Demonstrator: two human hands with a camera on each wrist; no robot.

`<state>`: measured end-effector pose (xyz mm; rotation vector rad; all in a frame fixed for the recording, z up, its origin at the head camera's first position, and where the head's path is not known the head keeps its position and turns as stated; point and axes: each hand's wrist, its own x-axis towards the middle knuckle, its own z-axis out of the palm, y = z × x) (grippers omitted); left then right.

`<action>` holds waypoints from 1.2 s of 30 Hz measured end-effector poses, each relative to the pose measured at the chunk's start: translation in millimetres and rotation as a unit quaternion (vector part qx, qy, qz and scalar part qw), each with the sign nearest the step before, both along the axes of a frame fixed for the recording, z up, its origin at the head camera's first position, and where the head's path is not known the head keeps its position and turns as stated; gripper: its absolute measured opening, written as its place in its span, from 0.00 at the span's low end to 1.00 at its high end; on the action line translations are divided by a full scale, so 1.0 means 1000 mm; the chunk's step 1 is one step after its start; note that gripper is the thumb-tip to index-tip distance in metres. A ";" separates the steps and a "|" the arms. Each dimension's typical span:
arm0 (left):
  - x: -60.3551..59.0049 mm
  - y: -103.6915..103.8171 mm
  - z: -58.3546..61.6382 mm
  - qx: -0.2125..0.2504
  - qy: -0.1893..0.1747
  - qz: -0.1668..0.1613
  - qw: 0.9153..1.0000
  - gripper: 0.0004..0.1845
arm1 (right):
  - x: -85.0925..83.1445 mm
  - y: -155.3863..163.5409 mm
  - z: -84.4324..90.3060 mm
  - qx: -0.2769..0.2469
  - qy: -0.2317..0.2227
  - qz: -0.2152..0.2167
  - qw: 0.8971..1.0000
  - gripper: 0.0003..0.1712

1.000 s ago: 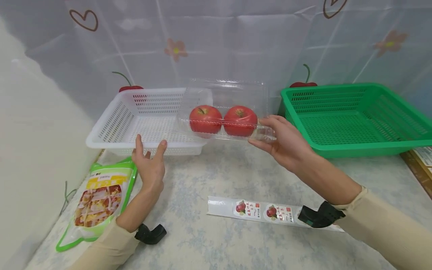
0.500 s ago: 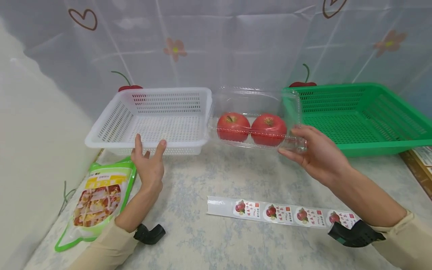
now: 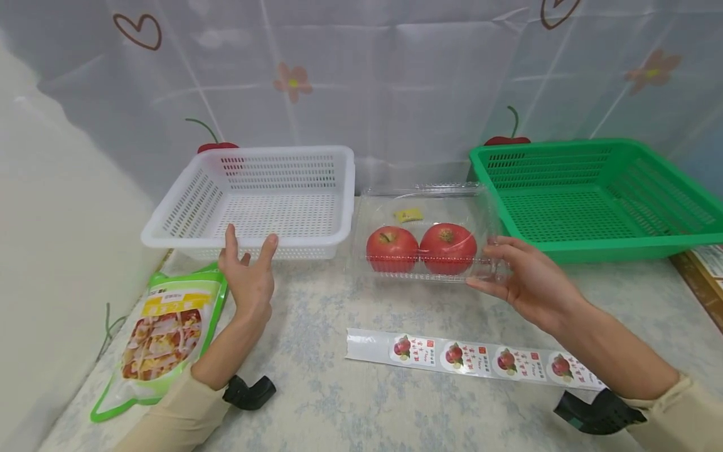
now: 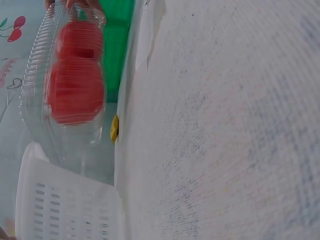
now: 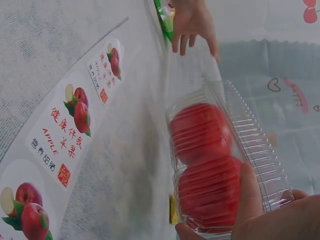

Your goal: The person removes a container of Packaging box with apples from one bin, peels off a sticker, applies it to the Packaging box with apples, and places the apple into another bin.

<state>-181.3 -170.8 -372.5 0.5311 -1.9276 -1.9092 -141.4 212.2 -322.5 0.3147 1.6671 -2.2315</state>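
Nearest the person: a strip of apple stickers (image 3: 480,360) lying flat on the pale patterned tablecloth (image 3: 350,402), just in front of the right forearm.

Left, near edge: a green-edged food pouch (image 3: 164,336), flat on the cloth beside the left forearm.

Left hand (image 3: 248,276): fingers spread and relaxed, grasping nothing, fingertips at the front rim of the white basket (image 3: 254,194).

Right hand (image 3: 522,282): thumb and fingers pinching the right end of the clear clamshell box (image 3: 423,232). The box sits low over the cloth between the two baskets, lid closed; whether its base touches the cloth cannot be told.

Inside the box: two red apples (image 3: 420,248), side by side and touching.

Behind the box: a small yellow scrap (image 3: 408,215) on the cloth.

Farther back: the white basket at left, a green basket (image 3: 599,194) at right, both perforated.

Backdrop: a translucent sheet (image 3: 361,81) printed with hearts, flowers and cherries.
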 end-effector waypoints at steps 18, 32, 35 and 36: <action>0.001 -0.001 -0.001 -0.007 0.009 -0.002 1.000 0.46 | -0.009 -0.003 -0.017 0.006 -0.042 0.014 0.999 0.48; 0.001 -0.001 0.001 -0.018 -0.022 -0.010 1.000 0.46 | -0.012 0.005 -0.030 0.059 -0.034 0.030 0.997 0.45; 0.001 -0.002 0.002 -0.016 -0.035 -0.013 0.999 0.46 | -0.011 0.005 -0.030 0.073 -0.026 0.034 0.996 0.45; 0.001 -0.002 0.003 -0.014 -0.039 -0.013 0.999 0.46 | -0.011 0.005 -0.030 0.080 -0.024 0.034 0.996 0.45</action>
